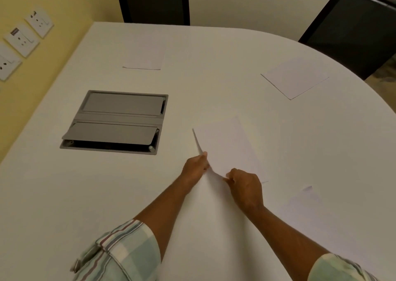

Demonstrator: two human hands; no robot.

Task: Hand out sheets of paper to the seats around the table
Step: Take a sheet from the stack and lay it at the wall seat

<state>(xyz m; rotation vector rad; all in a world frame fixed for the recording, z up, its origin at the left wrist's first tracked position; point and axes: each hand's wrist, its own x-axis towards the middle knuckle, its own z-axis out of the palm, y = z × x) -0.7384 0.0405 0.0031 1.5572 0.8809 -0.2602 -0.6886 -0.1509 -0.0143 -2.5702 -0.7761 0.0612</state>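
Over the middle of the white table I hold a white sheet of paper, possibly more than one. My left hand pinches its left edge, and my right hand pinches its near corner. One sheet lies flat at the far side in front of a dark chair. Another sheet lies at the right in front of a second dark chair. A faint further sheet lies near my right arm.
A grey cable box with two flip lids is set into the tabletop at the left. The yellow wall at the left carries several white sockets. The table's edge curves round at the right.
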